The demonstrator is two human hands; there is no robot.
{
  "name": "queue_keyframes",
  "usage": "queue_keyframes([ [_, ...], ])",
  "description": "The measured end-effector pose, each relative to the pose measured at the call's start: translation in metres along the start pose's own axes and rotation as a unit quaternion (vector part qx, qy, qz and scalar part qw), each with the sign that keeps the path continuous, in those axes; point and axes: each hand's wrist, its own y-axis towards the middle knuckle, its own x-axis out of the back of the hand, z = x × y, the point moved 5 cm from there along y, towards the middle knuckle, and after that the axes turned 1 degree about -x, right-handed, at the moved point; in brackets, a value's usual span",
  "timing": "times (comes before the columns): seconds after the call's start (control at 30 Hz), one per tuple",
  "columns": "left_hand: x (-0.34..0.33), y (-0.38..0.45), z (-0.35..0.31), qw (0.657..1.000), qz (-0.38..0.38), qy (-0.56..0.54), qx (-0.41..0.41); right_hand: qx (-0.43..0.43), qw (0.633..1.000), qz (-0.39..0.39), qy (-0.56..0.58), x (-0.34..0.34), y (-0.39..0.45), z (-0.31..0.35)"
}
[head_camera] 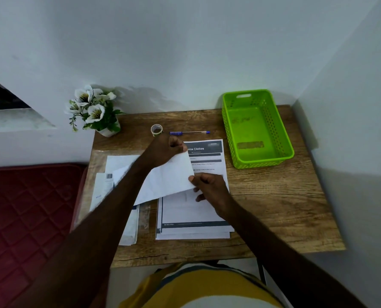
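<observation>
A blank white sheet of paper is held tilted above the wooden table. My left hand pinches its far corner. My right hand pinches its near right corner between thumb and fingers. Under the sheet lies a stack of printed pages with a dark header reading "Clothes". A second pile of papers and envelopes lies at the table's left, partly hidden by my left forearm.
A green perforated plastic basket stands at the back right. A blue pen and a small tape roll lie behind the pages. A pot of white flowers sits at the back left corner. A red mat lies left of the table.
</observation>
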Motion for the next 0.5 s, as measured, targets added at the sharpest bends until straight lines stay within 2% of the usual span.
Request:
queue_keyframes([
  [0.13,0.025,0.01,-0.011,0.997,-0.046,-0.06,0.01,-0.002,0.984,-0.108,0.145,0.014,0.008,0.027],
  [0.2,0.037,0.016,-0.018,0.993,-0.068,-0.09,0.028,0.015,0.97,-0.169,0.177,0.019,0.021,0.047],
  [0.27,0.042,0.022,-0.016,0.98,-0.103,-0.156,0.065,0.027,0.962,-0.193,0.191,0.022,0.04,0.067],
  [0.37,0.032,0.023,0.008,0.948,-0.182,-0.237,0.109,0.047,0.975,-0.175,0.127,0.024,0.069,0.08],
  [0.43,0.013,0.014,0.034,0.93,-0.231,-0.235,0.162,0.052,0.985,-0.163,0.022,0.026,0.088,0.07],
  [0.5,-0.011,0.0,0.056,0.916,-0.247,-0.24,0.207,0.07,0.977,-0.179,-0.09,0.027,0.099,0.055],
])
